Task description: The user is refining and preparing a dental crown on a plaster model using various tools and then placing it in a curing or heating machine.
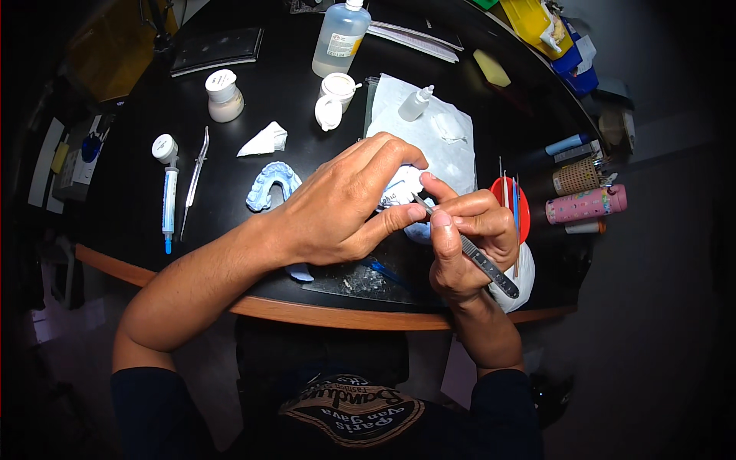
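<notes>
A white plaster dental cast with dark handwriting on its side sits in the grip of my left hand, fingers over its far side and thumb at the near edge. My right hand pinches a scalpel by its grey metal handle. The blade end meets the cast near my left thumb; the exact contact is hard to make out. Left of my left hand lies a blue dental arch. Another blue piece shows partly beneath my hands, and a blue fragment pokes out below my left wrist.
White shavings lie on a dark mat by the table's wooden edge. Left are a syringe, tweezers and a jar. Behind stand a large bottle and a dropper bottle. A red bowl sits right.
</notes>
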{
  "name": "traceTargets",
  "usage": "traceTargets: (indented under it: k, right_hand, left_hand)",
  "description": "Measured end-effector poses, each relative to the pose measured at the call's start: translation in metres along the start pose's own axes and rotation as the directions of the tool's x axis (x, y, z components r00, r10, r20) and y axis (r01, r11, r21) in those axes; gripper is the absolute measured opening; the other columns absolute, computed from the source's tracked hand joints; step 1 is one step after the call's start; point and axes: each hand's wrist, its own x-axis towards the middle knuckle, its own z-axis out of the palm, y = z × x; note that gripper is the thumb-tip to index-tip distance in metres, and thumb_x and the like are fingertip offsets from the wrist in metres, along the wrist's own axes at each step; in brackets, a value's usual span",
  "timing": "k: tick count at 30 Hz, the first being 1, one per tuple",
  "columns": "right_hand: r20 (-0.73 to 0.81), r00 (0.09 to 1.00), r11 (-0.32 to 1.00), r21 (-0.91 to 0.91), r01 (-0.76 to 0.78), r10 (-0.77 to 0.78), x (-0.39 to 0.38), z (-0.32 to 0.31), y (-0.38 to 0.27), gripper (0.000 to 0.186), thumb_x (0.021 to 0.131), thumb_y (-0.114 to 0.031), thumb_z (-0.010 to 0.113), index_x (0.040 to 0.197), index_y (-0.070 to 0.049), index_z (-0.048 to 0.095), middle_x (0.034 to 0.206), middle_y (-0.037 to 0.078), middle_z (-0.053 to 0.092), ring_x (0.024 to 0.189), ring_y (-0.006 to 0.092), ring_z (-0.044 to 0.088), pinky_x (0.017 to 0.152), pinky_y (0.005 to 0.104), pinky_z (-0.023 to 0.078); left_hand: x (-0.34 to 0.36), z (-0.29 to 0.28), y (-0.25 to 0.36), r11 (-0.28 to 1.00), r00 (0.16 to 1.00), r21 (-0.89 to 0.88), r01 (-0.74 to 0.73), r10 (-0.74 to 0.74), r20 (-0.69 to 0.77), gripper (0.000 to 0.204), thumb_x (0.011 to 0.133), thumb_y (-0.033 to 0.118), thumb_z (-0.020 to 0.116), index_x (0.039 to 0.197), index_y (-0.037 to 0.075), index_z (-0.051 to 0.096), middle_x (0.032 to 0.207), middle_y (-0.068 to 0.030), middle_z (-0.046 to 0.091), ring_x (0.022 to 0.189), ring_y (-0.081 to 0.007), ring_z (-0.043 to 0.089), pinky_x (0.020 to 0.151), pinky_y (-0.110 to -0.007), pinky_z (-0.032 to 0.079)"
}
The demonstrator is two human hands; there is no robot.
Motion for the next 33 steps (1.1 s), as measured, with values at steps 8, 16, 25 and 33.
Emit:
traceTargets:
  k: [8,16,25,33]
  right_hand:
    - [0.038,0.999,0.999,0.013,-0.031,0.03,0.0019,-0.0016,-0.0012,0.019,0.091,0.011,0.068,0.097,-0.001,0.054,0.092,0.015,0.065,0.088,0.0191,0.074,0.103,0.0542,0.058]
    - [0.029,0.999,1.0,0.013,-0.027,0.027,0.0027,-0.0008,-0.0025,0.018,0.091,0.009,0.068,0.097,-0.001,0.054,0.093,0.016,0.064,0.089,0.0199,0.074,0.103,0.0533,0.059]
    - [0.018,0.999,1.0,0.008,-0.028,0.028,0.0016,-0.0015,-0.0013,0.019,0.091,0.01,0.067,0.098,0.0,0.053,0.093,0.016,0.064,0.089,0.0197,0.073,0.102,0.054,0.059]
    - [0.042,0.998,0.999,-0.009,-0.035,0.036,0.0031,-0.002,-0.001,0.019,0.091,0.011,0.067,0.097,0.0,0.053,0.092,0.016,0.064,0.088,0.0187,0.073,0.102,0.0546,0.059]
  left_hand:
    - [-0.001,-0.0022,0.0,1.0,1.0,0.025,-0.017,0.017,-0.006,0.044,0.101,0.032,0.066,0.127,-0.001,0.051,0.118,-0.0212,0.061,0.111,-0.0374,0.063,0.096,-0.046,0.049]
    - [-0.001,-0.0018,-0.0005,1.0,1.0,0.006,-0.003,0.003,-0.002,0.043,0.101,0.031,0.067,0.126,-0.001,0.052,0.118,-0.021,0.061,0.111,-0.0366,0.063,0.095,-0.046,0.05]
    - [-0.0004,-0.0022,-0.0007,0.999,1.0,0.036,-0.021,0.021,-0.013,0.044,0.101,0.032,0.067,0.126,-0.001,0.052,0.116,-0.0208,0.061,0.11,-0.0366,0.063,0.095,-0.045,0.05]
    - [-0.0009,-0.0044,-0.0012,0.999,1.0,0.033,-0.012,0.013,-0.007,0.044,0.1,0.034,0.067,0.125,0.0,0.053,0.115,-0.0203,0.061,0.108,-0.0365,0.063,0.093,-0.045,0.05]
